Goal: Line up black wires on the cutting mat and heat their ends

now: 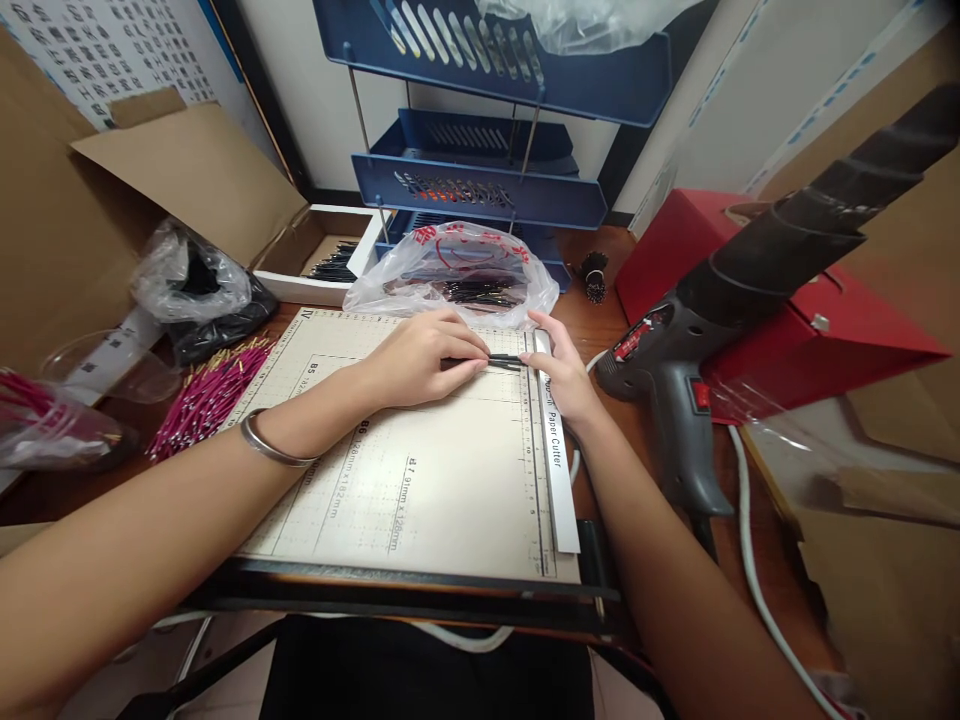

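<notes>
Reaching across the paper cutter (465,480), both bare forearms come in from its near side, the left one wearing a metal bangle (274,440) over the cutter's left half. A pale metal strip (559,480) runs along the cutter's right edge. Toward the cutter's far right part, the left hand (427,360) lies palm down with its fingers closed together, thumb and fingertips pinching the left end of a small bundle of thin black pieces (504,361). The right hand (564,380) is at the strip, its thumb tip on the bundle's right end and its forefinger stretched out toward the cutter's far edge, so the two stand well parted; its other fingers seem curled over the cutter's side, though they are mostly hidden and I cannot tell what they touch. Left of the cutter lies a heap of magenta sticks (214,395); to its right stands a gun-shaped grey tool (712,320) with a red switch. Just beyond the cutter's far edge sits a clear plastic bag (540,280) with more dark pieces inside, and behind that, farthest from the cutter, rises a blue tiered rack (555,195).
</notes>
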Available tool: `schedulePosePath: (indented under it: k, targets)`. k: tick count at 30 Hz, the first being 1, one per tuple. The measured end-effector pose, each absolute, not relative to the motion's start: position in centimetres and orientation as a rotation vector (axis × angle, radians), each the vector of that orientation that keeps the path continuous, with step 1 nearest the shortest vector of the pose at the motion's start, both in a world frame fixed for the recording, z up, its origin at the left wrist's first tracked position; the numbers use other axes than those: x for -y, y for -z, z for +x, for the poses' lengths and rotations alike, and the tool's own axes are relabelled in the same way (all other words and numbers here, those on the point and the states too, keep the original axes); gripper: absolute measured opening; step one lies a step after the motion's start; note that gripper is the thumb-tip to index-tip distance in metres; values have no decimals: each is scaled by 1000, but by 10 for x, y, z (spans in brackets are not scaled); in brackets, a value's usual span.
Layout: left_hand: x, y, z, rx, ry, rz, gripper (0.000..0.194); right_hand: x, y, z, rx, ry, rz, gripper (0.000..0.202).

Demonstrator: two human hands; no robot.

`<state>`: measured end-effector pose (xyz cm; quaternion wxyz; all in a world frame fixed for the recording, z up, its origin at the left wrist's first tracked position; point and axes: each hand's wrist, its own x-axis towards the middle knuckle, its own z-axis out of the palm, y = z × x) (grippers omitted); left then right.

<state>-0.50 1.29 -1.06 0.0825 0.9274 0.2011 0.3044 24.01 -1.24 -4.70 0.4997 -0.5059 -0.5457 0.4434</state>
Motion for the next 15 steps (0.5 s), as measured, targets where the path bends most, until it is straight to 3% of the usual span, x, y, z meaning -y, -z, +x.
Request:
schedulePosePath:
  k: [15]
  targets:
    - [-13,10,-6,-572,-862,2796,27,14,51,243,1381,-1038,-1193,77]
